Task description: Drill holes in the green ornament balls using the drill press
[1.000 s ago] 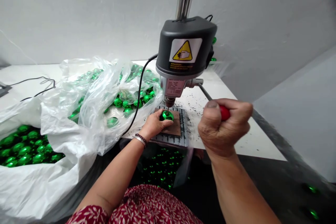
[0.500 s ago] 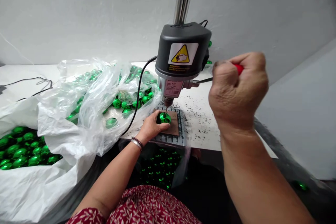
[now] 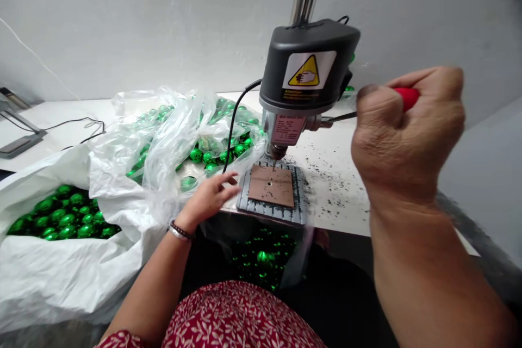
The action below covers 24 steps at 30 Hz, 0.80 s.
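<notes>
My right hand (image 3: 408, 130) is wrapped round the red handle (image 3: 409, 98) of a lever on the drill press (image 3: 308, 76). Under its drill bit (image 3: 274, 163) lies a brown square board (image 3: 271, 186) with a small hole, resting on the slotted grey base (image 3: 302, 209). No ball sits on the board. My left hand (image 3: 214, 193) hangs just left of the base, fingers apart, holding nothing. Below the table edge, a bag of shiny green balls (image 3: 265, 255) is partly in shadow.
A white sack (image 3: 44, 277) of green balls (image 3: 67, 217) stands at the left. Clear plastic bags (image 3: 163, 141) with more balls lie on the table behind it. A black cable (image 3: 234, 125) runs beside the drill. Dark shavings (image 3: 326, 190) are scattered right of the base.
My left hand has let go of the green ball and moved left off the board. The ball is gone from under the bit. The view has shifted left; my right hand still grips the lever.
</notes>
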Tool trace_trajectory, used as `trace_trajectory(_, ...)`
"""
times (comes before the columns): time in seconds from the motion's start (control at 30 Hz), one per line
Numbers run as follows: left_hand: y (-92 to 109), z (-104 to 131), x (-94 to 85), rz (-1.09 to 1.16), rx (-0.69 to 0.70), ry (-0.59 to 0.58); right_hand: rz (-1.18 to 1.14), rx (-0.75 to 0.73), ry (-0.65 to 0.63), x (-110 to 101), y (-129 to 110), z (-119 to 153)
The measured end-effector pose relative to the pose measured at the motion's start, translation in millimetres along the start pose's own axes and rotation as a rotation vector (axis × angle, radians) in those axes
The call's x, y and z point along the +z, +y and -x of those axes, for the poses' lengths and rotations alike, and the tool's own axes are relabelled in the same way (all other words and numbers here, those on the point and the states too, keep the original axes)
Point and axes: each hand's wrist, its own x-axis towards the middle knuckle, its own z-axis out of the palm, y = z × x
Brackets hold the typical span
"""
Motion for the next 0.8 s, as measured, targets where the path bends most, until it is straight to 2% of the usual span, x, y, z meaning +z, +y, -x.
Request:
trace_trajectory(0.07, -10.9, -7.8, -22.9, -0.250, -0.081, 0.236, 0.000, -0.018, 0.021, 0.8, 2.2, 1.7)
trace_trajectory(0.1, -16.5, -10.9, -33.1, -0.395, -0.140, 0.285, -0.002, -0.021, 0.024, 1.1, 2.8, 2.3)
trace_trajectory(0.13, -21.8, -13.0, -41.5, -0.531, -0.212, 0.272, -0.005, -0.022, 0.024, 1.3, 3.1, 2.6)
trace_trajectory(0.2, -31.0, -14.4, -51.8, -0.742, -0.344, 0.124, -0.009, -0.029, 0.022, 1.4, 3.3, 2.8)
trace_trajectory(0.3, -40.7, -12.6, -53.1, -0.866, -0.414, -0.084, 0.009, -0.045, 0.032, 0.6, 3.9, 2.9)
trace_trajectory(0.43, -52.4, -11.9, -48.2, -0.829, -0.432, -0.161, 0.050, -0.053, 0.035, 0.3, 7.4, 4.6)
trace_trajectory(0.6, -64.1, -14.4, -49.0, -0.745, -0.443, -0.166, 0.021, -0.122, 0.072, 2.6, 12.2, 9.2)
trace_trajectory(0.67, -63.7, -14.6, -49.6, -0.642, -0.426, -0.088, 0.025, -0.114, 0.073, 3.0, 12.4, 10.4)
trace_trajectory(0.8, -58.6, -12.1, -50.5, -0.220, -0.317, 0.271, 0.012, -0.096, 0.051, 2.6, 11.1, 10.9)
